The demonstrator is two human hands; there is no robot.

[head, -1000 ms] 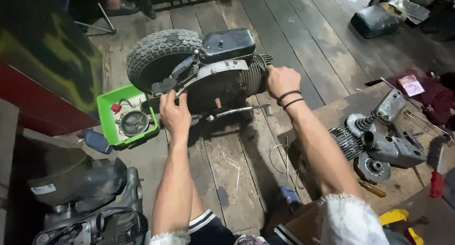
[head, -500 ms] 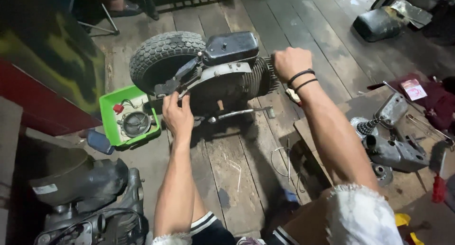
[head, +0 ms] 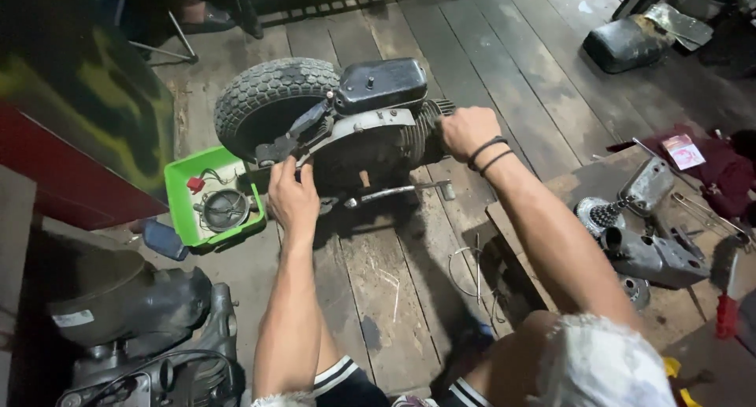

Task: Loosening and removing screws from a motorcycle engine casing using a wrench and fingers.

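A small motor scooter engine [head: 358,131] with a knobby black tyre [head: 264,100] at its left lies on its side on the plank floor. A black cover [head: 382,82] tops it. My left hand [head: 293,198] grips the engine's lower left edge by the casing. My right hand [head: 466,131], with black bands on the wrist, is closed on the finned cylinder end at the right. A kick lever [head: 398,191] sticks out below the engine.
A green tray [head: 183,210] with a round metal part and red-capped wire sits left of the engine. Another engine [head: 142,328] lies at bottom left. At right, a wooden board [head: 551,194] holds a grey engine casing [head: 650,245], a gear and a red-handled tool [head: 726,312].
My right hand shifted along the cylinder end of the engine and my left hand stayed on its lower edge. The view drifted slightly, bringing the engine more to the centre.
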